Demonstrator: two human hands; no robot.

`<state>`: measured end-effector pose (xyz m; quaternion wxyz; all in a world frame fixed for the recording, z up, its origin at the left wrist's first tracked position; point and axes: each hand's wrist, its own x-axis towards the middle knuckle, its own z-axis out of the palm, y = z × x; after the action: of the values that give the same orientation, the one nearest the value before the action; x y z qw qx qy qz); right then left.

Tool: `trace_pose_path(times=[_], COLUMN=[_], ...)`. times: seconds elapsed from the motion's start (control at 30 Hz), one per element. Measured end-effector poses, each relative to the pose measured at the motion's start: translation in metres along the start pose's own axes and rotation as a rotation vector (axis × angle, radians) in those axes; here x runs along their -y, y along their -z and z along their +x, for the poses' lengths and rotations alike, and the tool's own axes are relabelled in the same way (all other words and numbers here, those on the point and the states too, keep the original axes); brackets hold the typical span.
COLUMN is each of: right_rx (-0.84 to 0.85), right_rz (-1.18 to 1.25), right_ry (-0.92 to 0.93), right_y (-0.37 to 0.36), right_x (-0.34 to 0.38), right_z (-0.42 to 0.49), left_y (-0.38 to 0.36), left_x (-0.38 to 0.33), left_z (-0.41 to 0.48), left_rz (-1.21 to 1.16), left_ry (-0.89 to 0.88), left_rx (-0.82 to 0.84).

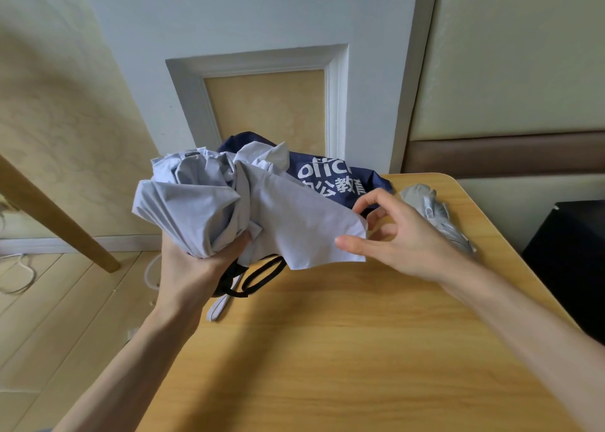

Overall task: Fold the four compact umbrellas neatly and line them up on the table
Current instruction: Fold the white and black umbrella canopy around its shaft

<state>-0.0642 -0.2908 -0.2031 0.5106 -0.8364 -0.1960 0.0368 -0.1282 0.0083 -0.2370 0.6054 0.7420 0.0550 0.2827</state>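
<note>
Here, at the left edge of the light wooden table (327,349), my left hand (196,264) grips a bunched pale grey fabric umbrella (203,202); my right hand (406,238) pinches its flap.

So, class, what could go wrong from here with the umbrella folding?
The grey umbrella is bunched in the left hand; wrapping it now may trap creases. A black strap dangles below and could snag. The silver umbrella lies near the table edge and might get knocked off.

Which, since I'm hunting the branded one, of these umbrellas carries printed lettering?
The navy umbrella, lying behind the pale grey umbrella; it alone shows white lettering, unlike the silver umbrella.
</note>
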Motion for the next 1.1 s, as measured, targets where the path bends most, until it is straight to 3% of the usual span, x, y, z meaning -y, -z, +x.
trace_pose_path(times=[0.3,0.47,0.63,0.83,1.1], right_rx=[0.046,0.046,-0.079,-0.177,-0.294], right_rz=[0.137,0.253,0.163,0.096,0.233], right_ry=[-0.001,0.037,-0.009,-0.022,0.020], right_y=[0.003,0.009,0.009,-0.004,0.006], right_x=[0.000,0.006,-0.002,-0.006,-0.010], right_z=[-0.001,0.002,0.005,0.004,0.007], left_y=[-0.011,-0.013,-0.017,-0.023,-0.023], left_x=[-0.002,0.005,-0.001,-0.003,-0.006], left_z=[-0.009,-0.010,-0.009,-0.015,-0.014], left_rz=[0.035,-0.035,-0.194,-0.205,-0.214], left_ry=[-0.021,0.117,0.190,0.162,0.153], left_rx=[-0.072,-0.123,-0.064,-0.068,-0.128])
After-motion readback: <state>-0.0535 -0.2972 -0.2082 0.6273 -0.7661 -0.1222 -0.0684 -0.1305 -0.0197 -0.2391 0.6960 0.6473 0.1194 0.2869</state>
